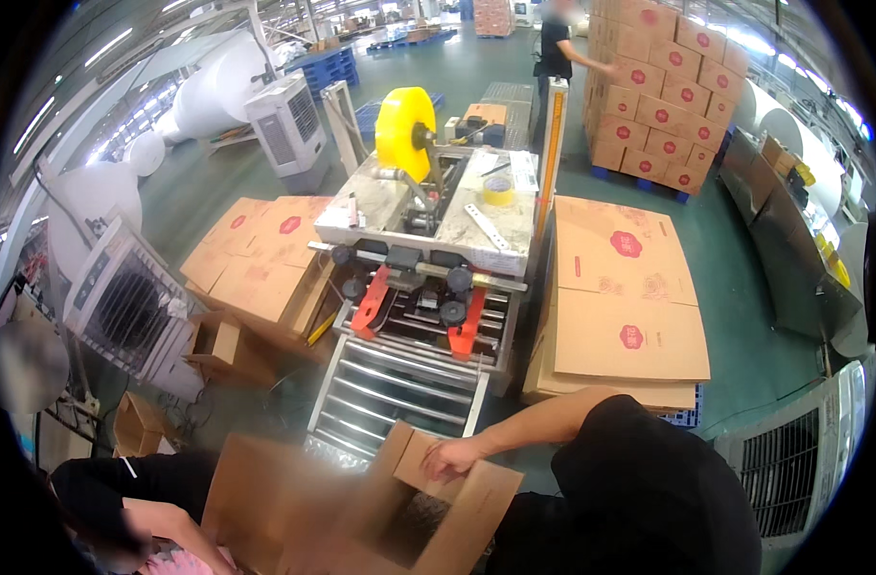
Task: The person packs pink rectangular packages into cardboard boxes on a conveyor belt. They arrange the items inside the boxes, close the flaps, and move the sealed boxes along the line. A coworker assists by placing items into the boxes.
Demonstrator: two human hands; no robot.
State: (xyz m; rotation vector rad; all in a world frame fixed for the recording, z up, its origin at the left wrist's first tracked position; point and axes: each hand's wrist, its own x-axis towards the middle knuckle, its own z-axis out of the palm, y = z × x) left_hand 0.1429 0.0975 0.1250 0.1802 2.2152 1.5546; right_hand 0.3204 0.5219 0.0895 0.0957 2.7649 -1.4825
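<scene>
My right hand (447, 460) reaches in from the right, its fingers bent over the upper edge of an open cardboard box (471, 517) close to my body. The box is tilted, its opening faces up and its dark inside shows. More brown cardboard (241, 489) spreads to its left, partly smeared by blur. At the lower left, a bare forearm (174, 529) with a black sleeve runs down behind this cardboard, beside something pink (184, 563). Its hand is hidden, and I cannot tell whose arm it is. My left hand does not show.
Ahead stand a roller conveyor (399, 388) and a carton sealing machine (495, 225) with a yellow tape roll (406, 134). Flat carton stacks (629, 331) flank it. An air cooler (797, 455) is at right. Behind, a person (554, 53) touches a carton pile (663, 96).
</scene>
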